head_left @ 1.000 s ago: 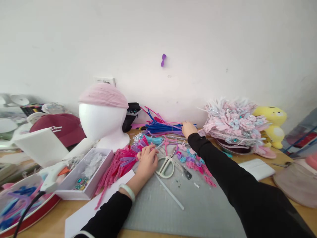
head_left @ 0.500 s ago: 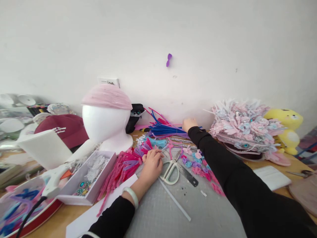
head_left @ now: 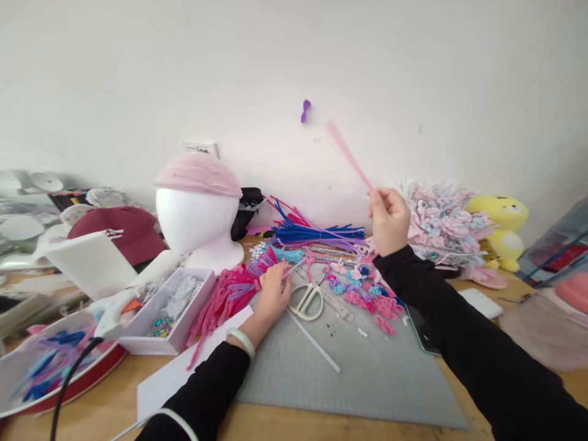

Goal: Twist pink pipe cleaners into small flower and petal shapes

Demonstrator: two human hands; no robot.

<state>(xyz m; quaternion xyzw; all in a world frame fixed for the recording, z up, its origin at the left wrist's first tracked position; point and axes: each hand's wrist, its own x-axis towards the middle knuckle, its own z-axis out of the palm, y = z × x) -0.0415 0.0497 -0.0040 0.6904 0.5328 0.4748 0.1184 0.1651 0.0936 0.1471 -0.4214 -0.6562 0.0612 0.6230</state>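
Raised in front of the wall, my right hand (head_left: 389,222) pinches the lower end of a pink pipe cleaner (head_left: 351,158), blurred by motion. My left hand (head_left: 274,294) lies low on the grey cutting mat (head_left: 367,380), fingers loosely spread and slightly bent, at the edge of a pile of pink and purple pipe cleaners (head_left: 227,294). Scissors (head_left: 309,300) with pale handles lie just right of it. From beside that hand a translucent white stick (head_left: 316,343) slants toward me. Small pipe-cleaner flowers (head_left: 362,288) are scattered farther right.
A white mannequin head (head_left: 195,220) wears a pink cap (head_left: 199,173). Blue pipe cleaners (head_left: 316,234) lie by the wall. Leftward are a bead box (head_left: 168,318), glue gun (head_left: 110,315) and maroon cap (head_left: 117,229). A decorated headpiece (head_left: 441,223) and yellow plush toy (head_left: 500,229) stand right.
My right hand has risen from beside the blue pipe cleaners and moved right, now holding a pink pipe cleaner. My left hand stays by the pile. The view has shifted slightly.
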